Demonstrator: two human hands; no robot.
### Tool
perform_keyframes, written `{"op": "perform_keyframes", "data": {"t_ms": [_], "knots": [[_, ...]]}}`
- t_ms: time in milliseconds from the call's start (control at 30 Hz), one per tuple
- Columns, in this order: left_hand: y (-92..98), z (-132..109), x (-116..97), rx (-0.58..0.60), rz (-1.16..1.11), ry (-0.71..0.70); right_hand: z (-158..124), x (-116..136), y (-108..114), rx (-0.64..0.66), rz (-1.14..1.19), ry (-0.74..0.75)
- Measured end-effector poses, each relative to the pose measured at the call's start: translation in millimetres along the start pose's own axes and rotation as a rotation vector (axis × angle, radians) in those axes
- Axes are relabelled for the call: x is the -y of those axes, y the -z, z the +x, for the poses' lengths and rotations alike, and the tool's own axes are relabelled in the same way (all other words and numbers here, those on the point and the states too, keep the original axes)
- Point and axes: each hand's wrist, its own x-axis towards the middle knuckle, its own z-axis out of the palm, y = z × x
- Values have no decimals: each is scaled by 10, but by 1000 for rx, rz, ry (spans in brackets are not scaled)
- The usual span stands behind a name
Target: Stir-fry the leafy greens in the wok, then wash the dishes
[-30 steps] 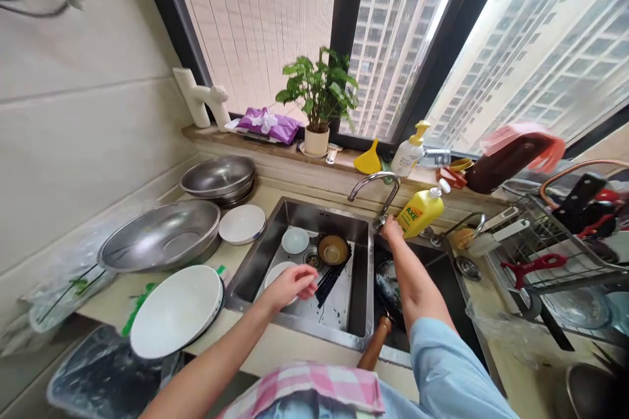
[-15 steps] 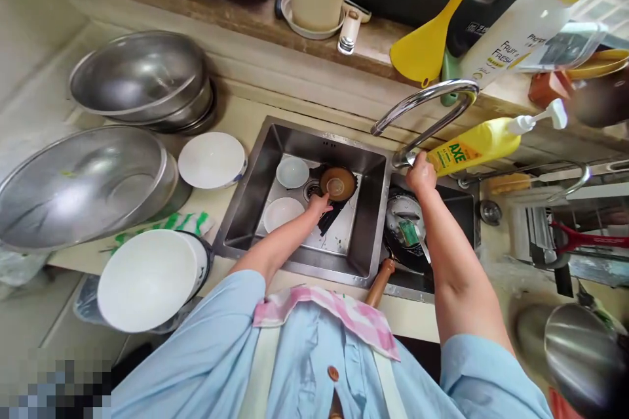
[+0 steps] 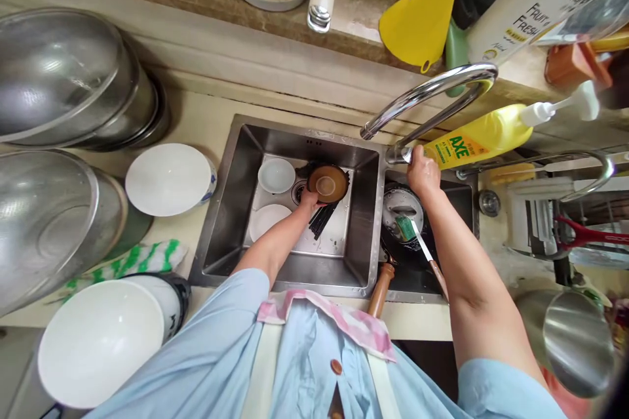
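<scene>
In the left sink basin, my left hand (image 3: 308, 199) is closed on the rim of a brown bowl (image 3: 336, 184). Dark chopsticks (image 3: 322, 221) lie partly beneath that bowl. Beside my wrist are a small white bowl (image 3: 276, 176) and a white dish (image 3: 268, 219) on the basin floor. My right hand (image 3: 423, 170) wraps round the base of the chrome faucet (image 3: 400, 155), where its lever is; the fingers partly cover it. The spout points over the left basin, and I can make out no stream of water.
In the right basin sit a wooden-handled pan (image 3: 381, 288), a lid (image 3: 401, 204) and a green scrubber (image 3: 405, 228). A yellow soap bottle (image 3: 466, 137) stands behind my right hand. Metal bowls (image 3: 54, 78), white bowls (image 3: 167, 179) and a striped cloth (image 3: 132, 260) crowd the left counter.
The view has moved nearer the sink. My left fingers have gone from beside the brown bowl to its rim, and the bowl looks slightly tilted. My right hand stays at the faucet.
</scene>
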Motion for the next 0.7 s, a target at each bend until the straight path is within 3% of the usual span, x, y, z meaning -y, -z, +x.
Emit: {"op": "perform_keyframes", "data": {"t_ms": [233, 500, 633, 700], "knots": [[86, -216, -27, -26, -8, -17, -24, 78, 124, 67, 18, -34], [80, -525, -334, 12, -4, -45, 35, 180, 335, 165, -60, 6], [99, -610, -401, 26, -38, -36, 39, 159, 350, 126, -66, 33], [113, -632, -417, 32, -71, -19, -52, 157, 352, 47, -59, 55]]}}
